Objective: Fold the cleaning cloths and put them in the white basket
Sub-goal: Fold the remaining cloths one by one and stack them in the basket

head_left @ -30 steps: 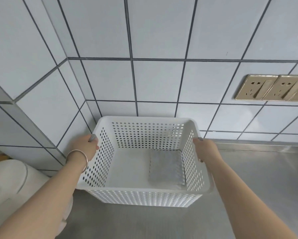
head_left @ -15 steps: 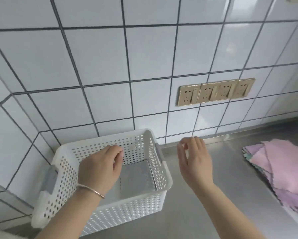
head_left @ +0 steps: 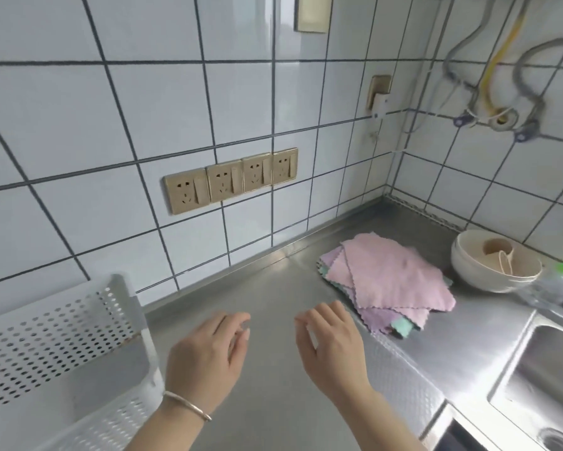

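Observation:
The white perforated basket [head_left: 62, 333] stands at the left edge of the steel counter, partly cut off by the frame. A pile of cleaning cloths [head_left: 390, 281], pink on top with lilac and green ones under it, lies flat on the counter to the right. My left hand [head_left: 208, 356] and my right hand [head_left: 332, 346] hover side by side over the bare counter between basket and pile, fingers relaxed, holding nothing. My right hand is a short way left of the pile and does not touch it.
A cream bowl [head_left: 495, 262] with a cup inside stands right of the cloths. A steel sink [head_left: 547, 379] opens at the lower right. Gold wall sockets [head_left: 231, 180] sit on the tiled wall behind; hoses and pipes [head_left: 501, 92] hang at the upper right.
Both hands let go of the basket and moved right over the counter. The view swung right, so the basket slid to the left edge and the cloth pile came fully into sight.

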`<state>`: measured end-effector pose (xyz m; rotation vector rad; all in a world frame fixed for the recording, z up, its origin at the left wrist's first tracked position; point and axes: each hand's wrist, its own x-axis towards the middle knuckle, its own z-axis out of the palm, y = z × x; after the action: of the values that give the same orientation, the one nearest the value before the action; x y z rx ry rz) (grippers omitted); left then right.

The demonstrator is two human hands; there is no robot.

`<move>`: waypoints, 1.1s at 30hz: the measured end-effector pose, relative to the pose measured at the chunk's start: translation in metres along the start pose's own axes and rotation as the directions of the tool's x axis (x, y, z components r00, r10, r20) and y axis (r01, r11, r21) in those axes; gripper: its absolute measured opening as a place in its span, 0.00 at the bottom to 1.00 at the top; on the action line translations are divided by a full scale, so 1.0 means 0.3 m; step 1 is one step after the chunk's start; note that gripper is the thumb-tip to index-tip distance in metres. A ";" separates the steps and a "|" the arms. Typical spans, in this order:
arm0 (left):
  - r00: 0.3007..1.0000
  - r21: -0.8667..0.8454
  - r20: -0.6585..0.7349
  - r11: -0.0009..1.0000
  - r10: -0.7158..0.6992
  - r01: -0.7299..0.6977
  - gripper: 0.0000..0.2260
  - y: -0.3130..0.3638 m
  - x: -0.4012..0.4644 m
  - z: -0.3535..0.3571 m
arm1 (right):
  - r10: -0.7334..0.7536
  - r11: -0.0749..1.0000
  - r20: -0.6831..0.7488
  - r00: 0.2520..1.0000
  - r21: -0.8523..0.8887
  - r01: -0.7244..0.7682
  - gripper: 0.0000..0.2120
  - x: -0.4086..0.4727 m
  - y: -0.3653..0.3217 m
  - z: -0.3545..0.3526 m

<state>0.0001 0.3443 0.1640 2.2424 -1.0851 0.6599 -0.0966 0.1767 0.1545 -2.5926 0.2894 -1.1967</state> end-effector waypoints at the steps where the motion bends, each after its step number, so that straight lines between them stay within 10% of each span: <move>1: 1.000 -0.012 0.024 1.000 0.000 0.000 0.11 0.020 0.012 0.040 | 0.006 1.000 0.003 1.000 -0.005 -0.006 0.07 -0.003 0.051 -0.011; 12: 0.985 -0.014 0.162 0.998 -0.056 0.059 0.21 0.349 0.184 0.535 | 0.177 0.984 0.250 0.952 -0.030 -0.175 0.25 0.007 0.659 -0.061; 33: 0.799 0.035 0.601 0.999 -0.023 0.002 0.28 0.477 0.323 1.272 | 0.498 0.864 0.516 0.697 -0.359 -0.352 0.26 -0.175 1.339 0.037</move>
<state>0.0082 -0.0356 -0.0124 2.5586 -1.3480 -0.0794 -0.1485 -0.1851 -0.0203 -2.7046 0.8797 -0.1573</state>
